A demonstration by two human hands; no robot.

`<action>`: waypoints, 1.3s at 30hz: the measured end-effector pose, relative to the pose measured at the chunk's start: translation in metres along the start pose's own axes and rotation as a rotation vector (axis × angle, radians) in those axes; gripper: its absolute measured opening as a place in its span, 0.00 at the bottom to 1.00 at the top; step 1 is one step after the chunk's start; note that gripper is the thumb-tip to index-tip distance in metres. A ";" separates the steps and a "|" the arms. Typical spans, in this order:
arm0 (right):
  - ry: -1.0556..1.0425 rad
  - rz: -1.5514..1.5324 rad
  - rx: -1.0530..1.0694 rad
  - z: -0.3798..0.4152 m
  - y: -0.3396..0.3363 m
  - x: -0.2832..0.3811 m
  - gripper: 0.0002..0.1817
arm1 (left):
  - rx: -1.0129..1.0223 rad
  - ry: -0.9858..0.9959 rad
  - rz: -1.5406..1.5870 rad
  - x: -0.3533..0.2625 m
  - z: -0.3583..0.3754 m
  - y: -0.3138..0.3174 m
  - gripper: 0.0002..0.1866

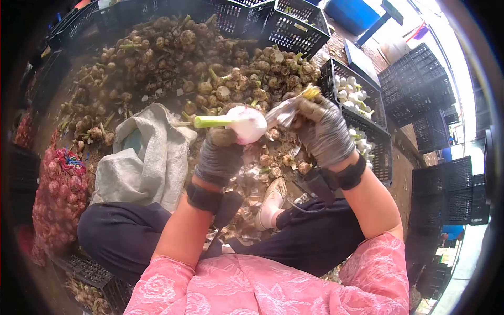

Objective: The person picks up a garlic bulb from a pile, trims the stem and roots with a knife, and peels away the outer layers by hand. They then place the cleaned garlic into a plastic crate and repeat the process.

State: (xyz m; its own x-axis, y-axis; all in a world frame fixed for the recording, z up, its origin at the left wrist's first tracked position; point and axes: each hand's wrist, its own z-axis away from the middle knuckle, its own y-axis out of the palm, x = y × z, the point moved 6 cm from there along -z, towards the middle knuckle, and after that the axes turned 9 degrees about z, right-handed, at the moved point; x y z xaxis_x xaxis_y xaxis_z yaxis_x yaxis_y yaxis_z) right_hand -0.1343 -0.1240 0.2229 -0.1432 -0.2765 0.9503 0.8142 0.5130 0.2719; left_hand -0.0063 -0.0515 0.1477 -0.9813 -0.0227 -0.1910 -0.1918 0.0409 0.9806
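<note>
My left hand [219, 152], in a grey glove, is closed round a white garlic bulb [247, 125] whose cut green stem [212, 122] points left. My right hand [326, 128], gloved too, pinches a strip of dry garlic skin [285, 112] with a yellowish end sticking up. The strip's lower end reaches to the right side of the bulb. Below both hands, loose skins and a few bulbs litter the ground around my shoe [273, 202].
A heap of unpeeled garlic [157, 58] spreads ahead. Black crates of white garlic [353, 94] stand at right, with stacked crates [417, 86] beyond. At left lie a pale sack [155, 152] and a red net bag of bulbs [59, 191].
</note>
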 end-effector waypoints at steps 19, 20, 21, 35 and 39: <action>-0.538 1.211 0.061 0.027 0.042 0.023 0.10 | -0.016 0.124 -0.279 -0.003 0.004 0.008 0.17; -0.537 1.370 0.079 0.028 0.048 0.024 0.11 | 0.144 0.372 -0.809 -0.008 0.005 0.022 0.25; -0.534 1.528 0.100 0.028 0.052 0.023 0.12 | 0.143 0.372 -0.808 -0.007 0.003 0.020 0.25; -0.702 1.414 -0.145 0.014 0.028 0.021 0.07 | 0.059 -0.287 0.151 0.020 0.006 0.010 0.35; 0.050 0.420 0.063 0.006 0.016 -0.001 0.12 | 0.253 0.054 -0.484 0.003 0.003 0.007 0.38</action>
State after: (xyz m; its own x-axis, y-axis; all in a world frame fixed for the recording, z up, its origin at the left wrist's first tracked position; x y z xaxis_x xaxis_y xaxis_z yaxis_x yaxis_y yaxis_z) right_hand -0.1246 -0.1105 0.2277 0.2226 -0.0710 0.9723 0.7600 0.6374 -0.1274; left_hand -0.0104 -0.0481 0.1539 -0.7791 -0.1495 -0.6088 -0.6254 0.2518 0.7386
